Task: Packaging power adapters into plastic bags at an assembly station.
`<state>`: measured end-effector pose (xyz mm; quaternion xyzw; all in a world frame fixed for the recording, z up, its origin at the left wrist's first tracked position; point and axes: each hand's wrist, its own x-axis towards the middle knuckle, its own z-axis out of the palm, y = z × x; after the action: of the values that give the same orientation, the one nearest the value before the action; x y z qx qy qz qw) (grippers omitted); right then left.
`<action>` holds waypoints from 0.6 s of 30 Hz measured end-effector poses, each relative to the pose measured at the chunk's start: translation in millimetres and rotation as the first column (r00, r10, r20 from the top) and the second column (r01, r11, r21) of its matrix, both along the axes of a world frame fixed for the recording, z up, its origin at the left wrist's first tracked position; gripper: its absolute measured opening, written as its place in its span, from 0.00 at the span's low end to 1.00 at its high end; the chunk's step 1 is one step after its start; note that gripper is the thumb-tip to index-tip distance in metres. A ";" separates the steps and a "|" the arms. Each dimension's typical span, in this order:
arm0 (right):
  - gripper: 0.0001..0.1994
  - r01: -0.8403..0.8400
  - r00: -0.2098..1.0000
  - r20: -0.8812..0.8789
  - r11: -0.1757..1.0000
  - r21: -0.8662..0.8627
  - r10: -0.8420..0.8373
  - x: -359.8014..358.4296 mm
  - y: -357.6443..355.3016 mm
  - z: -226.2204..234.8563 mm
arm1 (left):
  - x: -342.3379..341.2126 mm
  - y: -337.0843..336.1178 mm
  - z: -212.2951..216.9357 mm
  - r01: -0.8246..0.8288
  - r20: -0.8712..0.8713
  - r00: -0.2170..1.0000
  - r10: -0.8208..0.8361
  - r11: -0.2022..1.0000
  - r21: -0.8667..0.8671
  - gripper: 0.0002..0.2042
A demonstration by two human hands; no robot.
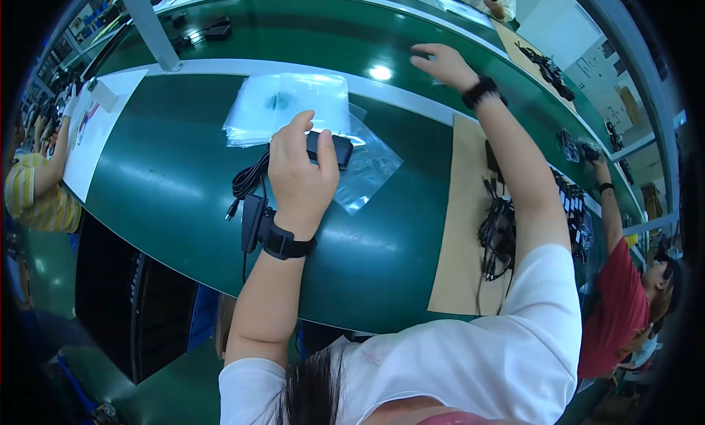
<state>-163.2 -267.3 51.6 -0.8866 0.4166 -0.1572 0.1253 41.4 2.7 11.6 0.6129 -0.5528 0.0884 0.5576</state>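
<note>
My left hand point(302, 177) is over the green table, its thumb and fingers closed about a black power adapter point(342, 152); the palm side is hidden. A coiled black cable point(248, 181) hangs out to the left of this hand. Beside my wristband is a black box point(252, 224) with a cord. Under and beyond the hand lie a stack of clear plastic bags point(294, 102) and a single clear bag point(371, 174). My right hand point(446, 68) reaches far out over the green surface past the white strip, fingers apart, with nothing visible in them.
Brown cardboard point(459, 263) at the right carries several black cables and adapters point(498, 230). A grey metal post point(147, 28) rises at the far left. Co-workers sit at the left point(40, 193) and right point(617, 307); another is at the far side. Another black adapter point(218, 30) lies beyond.
</note>
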 end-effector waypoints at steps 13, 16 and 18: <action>0.05 -0.834 -0.546 0.806 -0.060 -0.548 0.227 -107.8 350.6 131.1 | -72.0 95.9 141.7 0.378 0.012 -0.793 -0.609 -0.508 -0.774 0.20; 0.05 -0.829 -0.544 0.811 0.010 -0.559 0.216 -142.8 354.5 124.3 | -75.2 108.0 149.1 0.361 -0.014 -0.831 -0.555 -0.520 -0.774 0.17; 0.05 -0.821 -0.552 0.805 0.029 -0.570 0.220 -147.1 362.7 120.0 | -75.2 119.7 155.4 0.355 -0.018 -0.854 -0.520 -0.556 -0.751 0.13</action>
<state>-310.3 95.4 171.5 -0.5006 -0.4438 -0.4038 0.6241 -33.9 122.5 167.0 -0.3537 -0.4430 -0.6541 0.5008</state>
